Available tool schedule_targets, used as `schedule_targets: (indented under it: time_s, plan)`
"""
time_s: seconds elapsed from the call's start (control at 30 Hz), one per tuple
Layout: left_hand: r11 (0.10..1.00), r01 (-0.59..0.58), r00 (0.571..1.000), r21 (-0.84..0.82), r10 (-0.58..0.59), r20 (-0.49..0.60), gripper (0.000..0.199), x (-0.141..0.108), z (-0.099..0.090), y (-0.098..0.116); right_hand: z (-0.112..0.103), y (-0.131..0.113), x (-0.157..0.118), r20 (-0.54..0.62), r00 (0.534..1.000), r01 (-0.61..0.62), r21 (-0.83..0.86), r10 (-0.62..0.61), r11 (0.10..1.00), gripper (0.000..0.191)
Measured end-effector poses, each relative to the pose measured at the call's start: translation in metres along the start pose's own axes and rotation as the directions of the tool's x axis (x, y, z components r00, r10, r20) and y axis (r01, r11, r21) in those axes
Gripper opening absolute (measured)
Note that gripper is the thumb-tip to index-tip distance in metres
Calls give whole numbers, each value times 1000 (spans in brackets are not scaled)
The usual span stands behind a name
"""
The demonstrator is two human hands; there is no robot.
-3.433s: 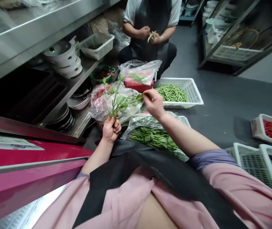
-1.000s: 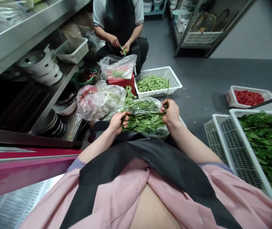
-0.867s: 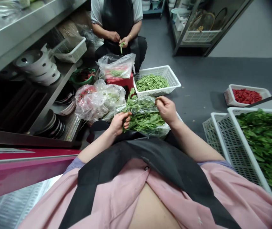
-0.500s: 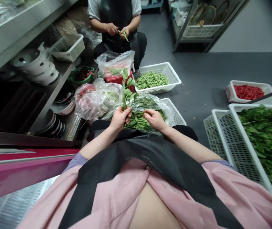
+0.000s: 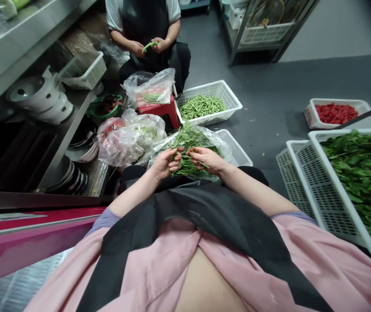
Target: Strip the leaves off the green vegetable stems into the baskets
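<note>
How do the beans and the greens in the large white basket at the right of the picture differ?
Shape: the beans are thin and rod-like, while the greens are leafy.
Colour: the beans are a lighter green; the greens are darker.
Fill: the beans lie low and leave the right end of their basket bare, while the greens reach the far rim of theirs.
Both are green and lie in white perforated baskets.

Smooth gray floor (image 5: 270, 91), pale wall (image 5: 351, 30), steel shelving (image 5: 32, 50) left, metal rack (image 5: 260, 47) beyond.
</note>
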State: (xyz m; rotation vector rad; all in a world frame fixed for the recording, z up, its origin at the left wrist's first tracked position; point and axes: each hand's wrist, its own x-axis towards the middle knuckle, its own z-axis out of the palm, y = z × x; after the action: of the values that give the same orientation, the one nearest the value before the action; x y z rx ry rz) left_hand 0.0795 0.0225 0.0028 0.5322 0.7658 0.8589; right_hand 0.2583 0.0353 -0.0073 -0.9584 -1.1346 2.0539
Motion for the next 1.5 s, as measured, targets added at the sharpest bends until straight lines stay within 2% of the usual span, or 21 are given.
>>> schedule_targets:
  time_s: [0.07,0.17,0.23,0.33,0.4,0.53,0.6,0.67,0.73,0.83,0.93,1.03,1.1,1.2,1.27,1.43,1.5]
  plan:
    - [998,-10,1000,-64,10,3,6,1,-2,1,-5,3,0,-13,1000,-24,129,26,991,35]
    - [993,-25,999,-114,21,-33,8,4,-2,-1,-8,9,4,-86,991,-66,320,99,945,21]
    - [991,-4,997,-135,-6,-79,8,7,-1,-4,-7,14,8,-172,964,-117,416,204,902,15]
    - [983,14,993,-184,-35,-112,9,11,-2,-8,-2,18,12,-233,916,-181,490,328,853,19]
    - [974,24,992,-226,-52,-116,14,12,-3,-9,2,20,12,-228,926,-167,466,300,869,21]
    - [949,34,987,-313,-81,-140,29,13,-5,-10,12,20,9,-183,978,-30,332,95,943,17]
    - [939,15,985,-344,-74,-158,34,11,-5,-11,17,20,8,-147,989,7,248,31,969,23]
    - [934,4,982,-358,-72,-176,37,10,-4,-12,24,22,11,-172,985,17,130,6,991,27]
    - [934,-11,980,-357,-61,-192,38,10,-3,-14,32,23,14,-246,969,27,8,-24,1000,24]
    - [940,-59,973,-335,-21,-229,37,11,-3,-18,44,26,19,-286,955,56,-67,-73,996,21]
    - [949,-96,968,-301,18,-251,33,12,-4,-20,50,28,21,-228,973,55,41,-44,998,28]
    - [970,-89,976,-228,39,-214,27,13,-7,-21,49,30,19,-125,992,53,236,-23,970,38]
    - [983,-100,980,-156,70,-187,21,13,-10,-22,46,31,17,-99,995,62,299,-34,952,43]
    - [980,-193,964,-52,180,-194,9,13,-14,-25,45,32,15,-168,982,129,281,-83,951,44]
    - [968,-251,947,8,247,-206,8,13,-15,-28,46,33,15,-216,971,160,261,-104,952,43]
    - [952,-276,935,131,298,-193,13,14,-17,-28,46,36,17,-316,946,167,265,-78,950,41]
    - [946,-294,925,140,318,-209,15,13,-20,-24,41,35,17,-317,946,170,285,-74,943,40]
